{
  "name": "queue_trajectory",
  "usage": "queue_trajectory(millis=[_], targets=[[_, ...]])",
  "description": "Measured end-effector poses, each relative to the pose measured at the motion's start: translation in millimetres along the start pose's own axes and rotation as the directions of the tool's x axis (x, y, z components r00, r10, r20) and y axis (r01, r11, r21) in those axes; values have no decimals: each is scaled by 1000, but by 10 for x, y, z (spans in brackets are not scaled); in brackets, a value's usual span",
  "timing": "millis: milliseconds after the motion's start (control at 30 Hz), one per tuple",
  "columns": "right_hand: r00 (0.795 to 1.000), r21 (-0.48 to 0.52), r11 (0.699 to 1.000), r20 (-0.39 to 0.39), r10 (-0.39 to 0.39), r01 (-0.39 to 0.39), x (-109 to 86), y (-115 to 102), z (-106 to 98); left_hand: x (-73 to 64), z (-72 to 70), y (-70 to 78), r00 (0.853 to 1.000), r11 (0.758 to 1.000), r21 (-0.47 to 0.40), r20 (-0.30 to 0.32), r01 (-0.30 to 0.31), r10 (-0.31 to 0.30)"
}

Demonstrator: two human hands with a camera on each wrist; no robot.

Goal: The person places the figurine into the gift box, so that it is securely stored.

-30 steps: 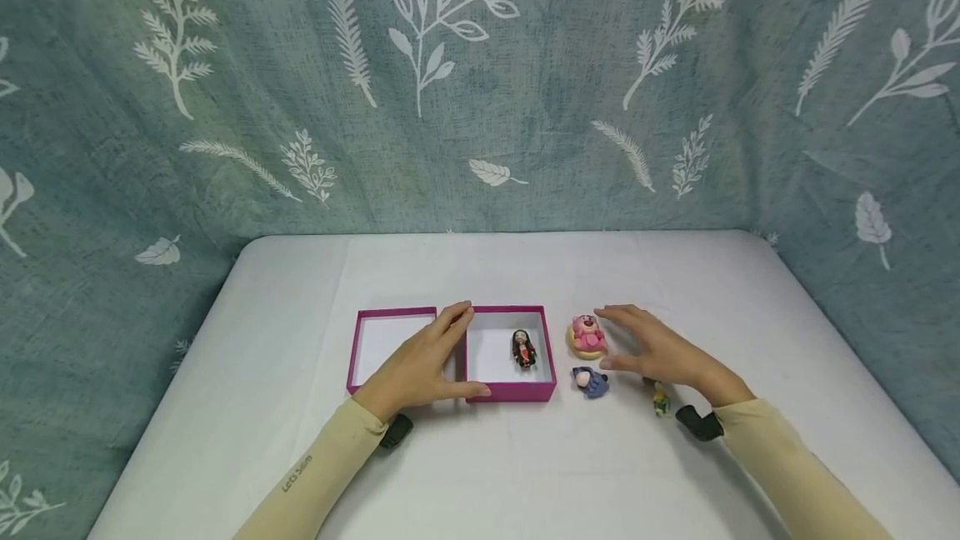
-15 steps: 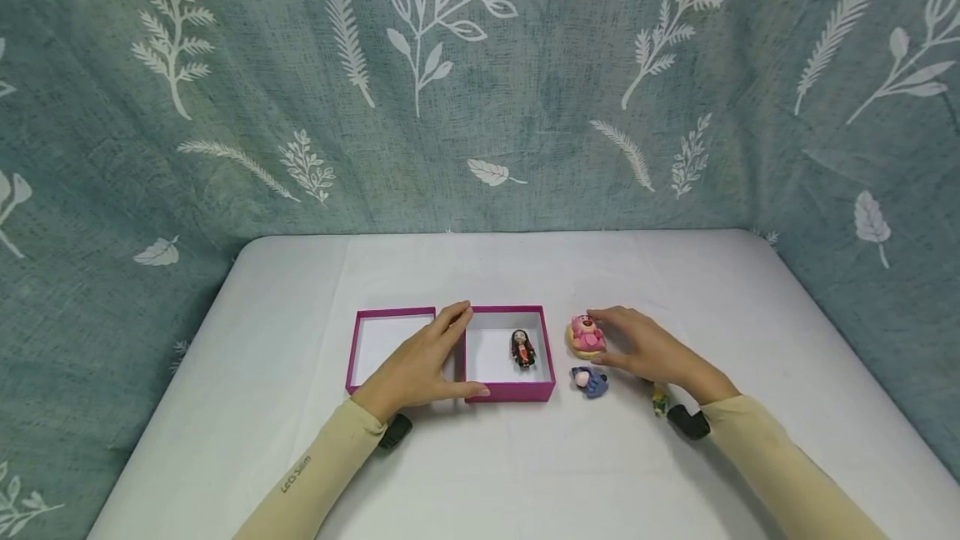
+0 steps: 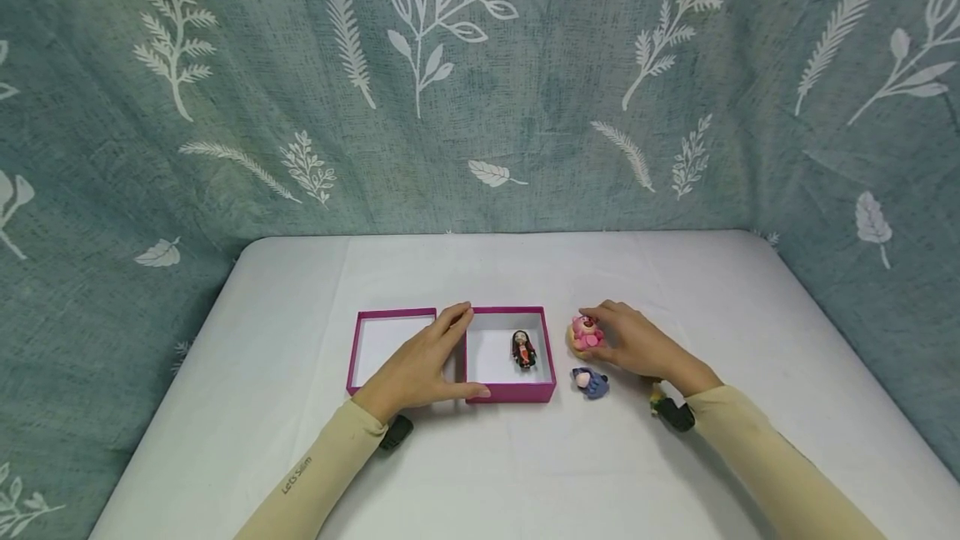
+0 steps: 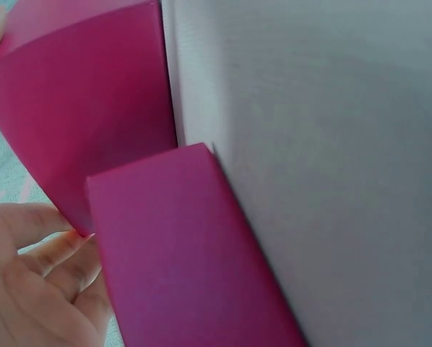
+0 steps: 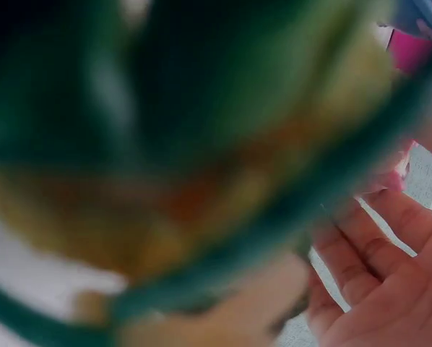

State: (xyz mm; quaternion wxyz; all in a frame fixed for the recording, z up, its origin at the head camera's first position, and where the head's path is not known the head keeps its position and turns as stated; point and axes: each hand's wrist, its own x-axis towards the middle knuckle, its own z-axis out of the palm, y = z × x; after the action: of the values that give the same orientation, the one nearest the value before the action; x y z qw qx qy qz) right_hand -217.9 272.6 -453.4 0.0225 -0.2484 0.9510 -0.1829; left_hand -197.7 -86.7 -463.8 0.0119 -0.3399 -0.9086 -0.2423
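Observation:
My left hand [image 3: 416, 365] grips the magenta box [image 3: 510, 392] across its left side, thumb at the front wall and fingertips at the back corner. Inside the box lies a small doll figurine [image 3: 522, 349] with long dark hair. To the right of the box, my right hand [image 3: 645, 346] holds a pink bear figurine [image 3: 587, 333] on a yellow ring, fingers at its top and thumb low. A blue donkey-like figurine [image 3: 590, 382] lies just in front of it. In the right wrist view, a blurred green-and-yellow figurine [image 5: 201, 188] hides much of the bear.
The shallow magenta lid [image 3: 392, 348] with a white inside lies left of the box, partly behind my left hand. Under my right wrist is the green-and-yellow figurine [image 3: 657, 397]. A white cloth covers the table [image 3: 480, 473], and a leaf-patterned curtain [image 3: 525, 90] hangs behind.
My right hand has moved left, and its fingers and thumb have closed in on the pink bear figurine. The left hand, box and doll figurine have stayed in place.

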Motion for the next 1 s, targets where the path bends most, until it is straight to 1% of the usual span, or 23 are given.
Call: queue_trajectory(millis=[267,467,800,1000], targets=[[999,-30,999,3,41,-41,13,34,14,-3,6,-2,1000,1000,-4,-5,-1,1],[1000,-15,999,5,29,-29,24,70,25,1,5,-3,1000,1000,-4,-6,3,-3],[999,-14,999,14,41,-41,39,49,4,-1,-3,6,1000,1000,-11,-1,11,-11],[1000,-48,999,0,22,-22,43,42,2,0,0,5,1000,1000,-11,-4,10,-10]])
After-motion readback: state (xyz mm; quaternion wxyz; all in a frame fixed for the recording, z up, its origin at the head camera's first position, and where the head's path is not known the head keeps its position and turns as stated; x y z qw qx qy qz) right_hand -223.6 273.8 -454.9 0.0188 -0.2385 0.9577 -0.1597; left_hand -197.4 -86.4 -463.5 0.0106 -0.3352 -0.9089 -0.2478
